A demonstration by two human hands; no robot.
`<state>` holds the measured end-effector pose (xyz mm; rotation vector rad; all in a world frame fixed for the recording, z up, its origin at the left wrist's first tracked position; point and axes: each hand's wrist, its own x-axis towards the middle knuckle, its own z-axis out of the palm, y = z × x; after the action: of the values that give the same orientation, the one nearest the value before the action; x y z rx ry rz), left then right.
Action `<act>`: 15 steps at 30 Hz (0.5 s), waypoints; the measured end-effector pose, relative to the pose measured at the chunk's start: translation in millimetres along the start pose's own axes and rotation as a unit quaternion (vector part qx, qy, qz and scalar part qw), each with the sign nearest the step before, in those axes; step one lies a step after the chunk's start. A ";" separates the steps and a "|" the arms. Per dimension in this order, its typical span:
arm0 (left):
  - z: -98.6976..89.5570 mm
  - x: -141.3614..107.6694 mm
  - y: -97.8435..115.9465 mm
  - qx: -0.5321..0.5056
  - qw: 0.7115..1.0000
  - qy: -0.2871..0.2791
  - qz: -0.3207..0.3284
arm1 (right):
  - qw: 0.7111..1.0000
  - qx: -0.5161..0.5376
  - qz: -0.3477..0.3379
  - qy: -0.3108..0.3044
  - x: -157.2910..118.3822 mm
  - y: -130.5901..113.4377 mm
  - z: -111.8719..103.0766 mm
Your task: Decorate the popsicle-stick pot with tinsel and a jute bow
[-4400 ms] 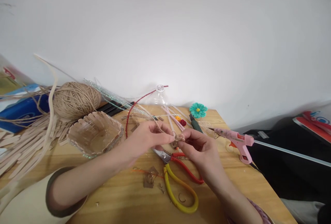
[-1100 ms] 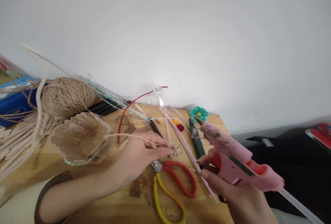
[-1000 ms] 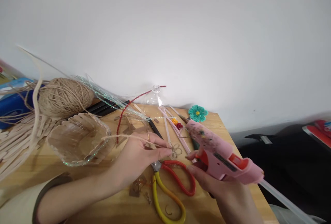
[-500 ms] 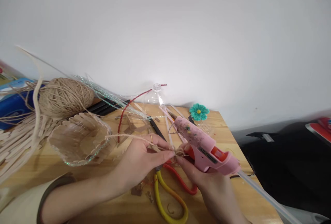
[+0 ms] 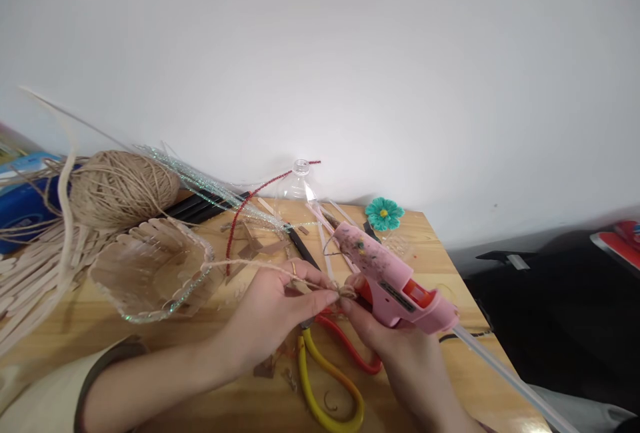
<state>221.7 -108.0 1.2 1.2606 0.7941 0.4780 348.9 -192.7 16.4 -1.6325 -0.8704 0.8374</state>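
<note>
My left hand is closed, thumb and forefinger pinching a strand of jute twine that reaches left to the rim of a craft-stick bowl. My right hand is closed too, its fingertips pinching a small bunched coil of twine against the left fingertips. A pink glue gun lies over the right hand, nozzle pointing up and left. Its handle is hidden behind the hand, so I cannot tell whether the palm grips it. Under the hands are scissors with yellow and red handles.
A ball of twine, loose craft sticks and glittery pipe cleaners lie left. A clear bottle top and a green flower stand near the wall. The table edge slopes down right.
The glue gun has shifted slightly up and left. Both hands stay nearly in place, still pinching the twine. The bowl and twine ball appear a little further left.
</note>
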 end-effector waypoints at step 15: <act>-7.8 3.8 10.5 -0.120 0.991 -0.006 -0.058 | 0.967 0.076 -0.005 0.243 19.4 3.8 -72.1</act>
<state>219.4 -97.5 9.5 0.9885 0.7698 0.4566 421.1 -210.1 25.2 -1.5967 -0.4556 0.4493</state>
